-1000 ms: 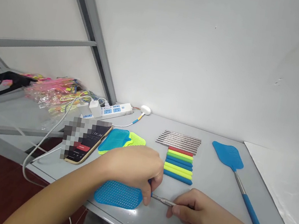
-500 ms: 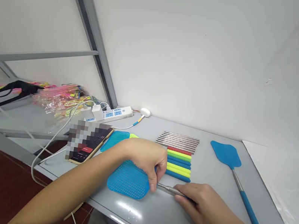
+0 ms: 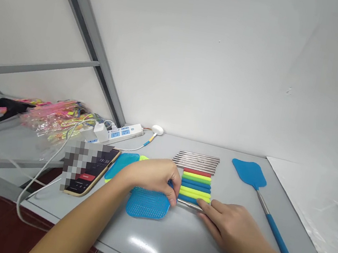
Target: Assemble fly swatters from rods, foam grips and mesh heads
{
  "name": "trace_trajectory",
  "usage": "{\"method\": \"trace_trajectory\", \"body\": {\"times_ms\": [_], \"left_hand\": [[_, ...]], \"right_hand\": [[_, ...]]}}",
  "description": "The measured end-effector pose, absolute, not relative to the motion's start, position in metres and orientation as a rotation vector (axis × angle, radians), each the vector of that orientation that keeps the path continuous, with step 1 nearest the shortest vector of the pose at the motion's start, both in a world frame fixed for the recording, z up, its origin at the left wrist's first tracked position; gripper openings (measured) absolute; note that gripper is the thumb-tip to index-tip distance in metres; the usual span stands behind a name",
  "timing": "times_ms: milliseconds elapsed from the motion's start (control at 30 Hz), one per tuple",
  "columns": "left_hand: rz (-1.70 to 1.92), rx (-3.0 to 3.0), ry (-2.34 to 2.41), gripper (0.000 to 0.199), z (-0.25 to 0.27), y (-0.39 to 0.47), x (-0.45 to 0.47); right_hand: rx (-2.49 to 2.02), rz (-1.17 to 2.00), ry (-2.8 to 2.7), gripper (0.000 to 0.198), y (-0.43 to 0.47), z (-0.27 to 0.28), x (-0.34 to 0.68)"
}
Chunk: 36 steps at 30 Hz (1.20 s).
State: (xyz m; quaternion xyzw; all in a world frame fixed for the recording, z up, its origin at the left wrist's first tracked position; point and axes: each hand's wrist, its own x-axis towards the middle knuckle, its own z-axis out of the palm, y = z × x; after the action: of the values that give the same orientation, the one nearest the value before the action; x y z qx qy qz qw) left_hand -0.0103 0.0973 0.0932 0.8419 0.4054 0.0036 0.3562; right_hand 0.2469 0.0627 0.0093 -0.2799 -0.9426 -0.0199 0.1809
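Note:
My left hand [image 3: 160, 178] is closed, pinching the neck of a blue perforated fly swatter head [image 3: 147, 204] low over the table. A thin metal rod [image 3: 188, 204] runs from that neck to my right hand [image 3: 224, 221], whose fingers are closed around its other end. What lies under the right palm is hidden. Just behind the rod is a row of red, yellow-green and blue handle grips [image 3: 196, 183], close to the right fingertips. Several bare metal rods [image 3: 196, 161] lie side by side behind the grips. More swatter heads [image 3: 122, 165] rest left of my left hand, partly covered by it.
A fly swatter [image 3: 249, 173] with a blue handle lies at the right, beside white plastic sheeting [image 3: 313, 209]. On the left are a phone [image 3: 94, 172], a power strip [image 3: 126, 134] with cables, and bagged colourful items [image 3: 54, 119] behind a metal frame [image 3: 84, 29].
Both hands, with the swatter head and rod, have moved back toward the row of grips. The right hand is now beside the nearest grip. The camera view has shifted slightly.

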Motion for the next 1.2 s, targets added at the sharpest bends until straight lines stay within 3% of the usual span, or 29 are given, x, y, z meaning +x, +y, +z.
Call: {"method": "trace_trajectory", "body": {"times_ms": [233, 567, 833, 1067, 1200], "left_hand": [[0.083, 2.214, 1.037, 0.017, 0.090, 0.096, -0.013], [0.095, 2.476, 1.037, 0.011, 0.088, 0.081, -0.003], [0.176, 2.340, 1.064, 0.012, 0.096, 0.085, -0.004], [0.213, 2.433, 1.190, 0.019, 0.099, 0.083, -0.003], [0.358, 2.609, 1.295, 0.028, 0.099, 0.083, -0.003]], "right_hand": [[-0.717, -0.267, -2.630, 0.029, 0.062, 0.001, 0.250], [-0.731, -0.137, -2.594, 0.016, 0.062, 0.003, 0.245], [-0.759, -0.367, -2.543, 0.044, 0.055, 0.010, 0.250], [-0.846, -0.338, -2.400, 0.023, 0.063, 0.010, 0.248], [-0.884, -0.235, -2.392, 0.025, 0.064, 0.007, 0.247]]}}
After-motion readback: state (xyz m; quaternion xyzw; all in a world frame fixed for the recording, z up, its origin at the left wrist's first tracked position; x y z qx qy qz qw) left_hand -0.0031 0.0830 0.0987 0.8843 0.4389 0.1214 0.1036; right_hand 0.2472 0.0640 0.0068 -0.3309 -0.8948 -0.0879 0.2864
